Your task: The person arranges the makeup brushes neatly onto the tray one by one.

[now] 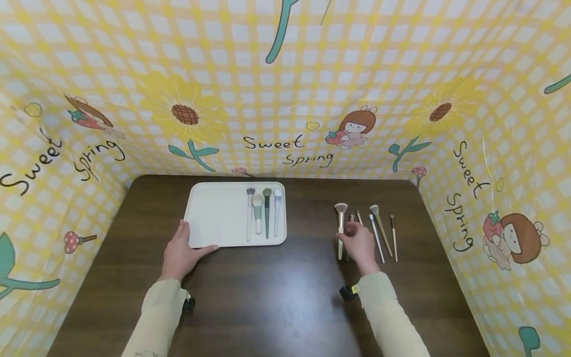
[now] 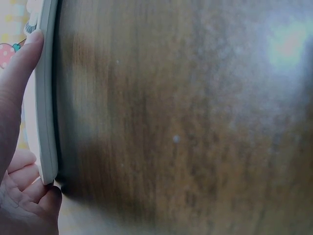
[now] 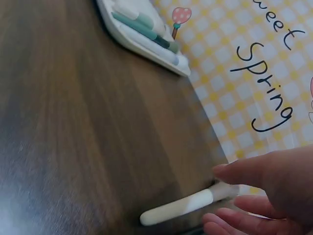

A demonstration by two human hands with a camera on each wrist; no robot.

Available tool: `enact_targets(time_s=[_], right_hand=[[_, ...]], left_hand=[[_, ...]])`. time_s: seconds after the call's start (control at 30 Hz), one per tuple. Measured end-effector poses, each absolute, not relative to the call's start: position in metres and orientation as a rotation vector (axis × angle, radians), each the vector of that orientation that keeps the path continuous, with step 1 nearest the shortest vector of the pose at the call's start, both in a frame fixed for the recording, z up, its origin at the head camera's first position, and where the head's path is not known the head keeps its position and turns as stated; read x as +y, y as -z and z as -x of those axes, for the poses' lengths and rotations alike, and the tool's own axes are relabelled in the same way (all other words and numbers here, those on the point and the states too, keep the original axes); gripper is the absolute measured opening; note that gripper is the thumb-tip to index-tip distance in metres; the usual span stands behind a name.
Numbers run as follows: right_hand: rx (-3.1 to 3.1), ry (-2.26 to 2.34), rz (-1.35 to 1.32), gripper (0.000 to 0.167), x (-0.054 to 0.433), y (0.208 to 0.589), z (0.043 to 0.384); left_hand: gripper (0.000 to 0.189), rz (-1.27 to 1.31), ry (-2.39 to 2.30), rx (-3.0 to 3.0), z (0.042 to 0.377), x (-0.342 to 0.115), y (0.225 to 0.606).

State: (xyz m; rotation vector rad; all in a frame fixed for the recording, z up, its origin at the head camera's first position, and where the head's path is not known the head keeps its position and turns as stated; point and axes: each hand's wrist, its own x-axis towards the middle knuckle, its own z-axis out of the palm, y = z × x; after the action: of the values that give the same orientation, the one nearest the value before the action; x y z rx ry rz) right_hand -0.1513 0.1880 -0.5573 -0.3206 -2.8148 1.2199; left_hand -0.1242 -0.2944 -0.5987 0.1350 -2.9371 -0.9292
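My left hand (image 1: 180,253) grips the near left corner of a white tray (image 1: 211,213). In the left wrist view, its thumb lies on the tray rim and the other fingers bend at the corner. Several makeup brushes (image 1: 267,213) lie side by side in the tray's right part; one is dark green. Over loose brushes at the right hovers my right hand (image 1: 360,247), nearest a wide-headed makeup brush (image 1: 341,218) with a pale handle. The right wrist view shows thumb and fingers apart around a pale-handled brush (image 3: 181,205), not closed on it.
Right of the hand lie a thin white brush (image 1: 376,238), a tan-handled brush (image 1: 382,228) and a slim dark-tipped brush (image 1: 394,240). Others are partly hidden behind the fingers. A yellow checked cloth (image 1: 267,109) walls the dark wooden table (image 1: 276,297) at the back and sides.
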Motion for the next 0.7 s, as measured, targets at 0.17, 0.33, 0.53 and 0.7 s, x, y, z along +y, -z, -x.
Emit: enact_targets(time_s=[0.17, 0.33, 0.53, 0.7], right_hand=[[-2.868, -1.073, 0.251, 0.045, 0.1909, 0.5640, 0.1490], [-2.895, -0.975, 0.217, 0.041, 0.1899, 0.5668, 0.1465], [-2.931, -0.838, 0.167, 0.029, 0.1865, 0.5679, 0.1469], [-2.977, -0.826, 0.197, 0.021, 0.1823, 0.5677, 0.1468]], left_hand=[[0.130, -0.139, 0.934, -2.934, 0.1238, -0.2943, 0.5989], [0.129, -0.144, 0.934, -2.938, 0.1233, -0.2939, 0.5985], [0.128, -0.144, 0.934, -2.941, 0.1236, -0.2932, 0.5982], [0.128, -0.143, 0.935, -2.934, 0.1237, -0.2930, 0.5987]])
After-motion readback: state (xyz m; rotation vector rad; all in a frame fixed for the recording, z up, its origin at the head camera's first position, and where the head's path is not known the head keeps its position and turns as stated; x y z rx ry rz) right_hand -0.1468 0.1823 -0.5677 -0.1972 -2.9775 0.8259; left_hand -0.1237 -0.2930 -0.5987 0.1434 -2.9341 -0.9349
